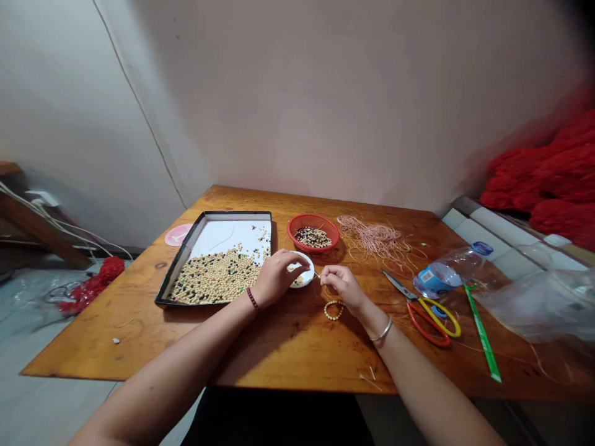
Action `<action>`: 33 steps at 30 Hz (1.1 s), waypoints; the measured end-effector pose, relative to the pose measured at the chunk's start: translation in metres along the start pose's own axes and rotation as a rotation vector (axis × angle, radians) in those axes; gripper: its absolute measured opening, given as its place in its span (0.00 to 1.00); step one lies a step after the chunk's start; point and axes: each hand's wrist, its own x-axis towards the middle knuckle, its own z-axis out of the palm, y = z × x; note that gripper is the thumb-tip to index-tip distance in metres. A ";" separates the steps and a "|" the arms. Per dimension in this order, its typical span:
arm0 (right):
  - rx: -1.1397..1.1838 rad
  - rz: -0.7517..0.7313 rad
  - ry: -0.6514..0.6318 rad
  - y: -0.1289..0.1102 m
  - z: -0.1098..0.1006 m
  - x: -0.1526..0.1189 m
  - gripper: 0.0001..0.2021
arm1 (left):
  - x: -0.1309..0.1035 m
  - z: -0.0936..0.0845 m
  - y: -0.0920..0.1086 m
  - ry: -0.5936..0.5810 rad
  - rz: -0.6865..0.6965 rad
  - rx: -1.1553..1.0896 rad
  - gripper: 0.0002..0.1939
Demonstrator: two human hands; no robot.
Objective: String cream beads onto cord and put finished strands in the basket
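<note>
Now, right fingers [329,271] pinching one cord [318,275], left fingers [294,257], grip unclear, one bracelet [333,318], one dish [307,278]

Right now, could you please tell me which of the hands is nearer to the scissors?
Right: the right hand is just left of the scissors, while the left hand is farther left, by the white dish.

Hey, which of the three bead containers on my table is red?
The round basket, just beyond the small dish. Its red colour sets it apart: the dish is white, and the rectangular tray has black edges.
</note>
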 end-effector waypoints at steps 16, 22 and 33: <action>-0.224 -0.309 0.259 0.011 0.010 0.000 0.13 | 0.005 -0.062 -0.056 -0.318 -0.379 0.820 0.11; -0.159 -0.212 0.215 0.014 0.010 0.003 0.14 | 0.002 -0.053 -0.063 -0.443 -0.388 0.795 0.14; 0.018 -0.057 0.058 0.008 0.006 0.006 0.17 | 0.007 -0.056 -0.047 -0.620 -0.340 0.654 0.12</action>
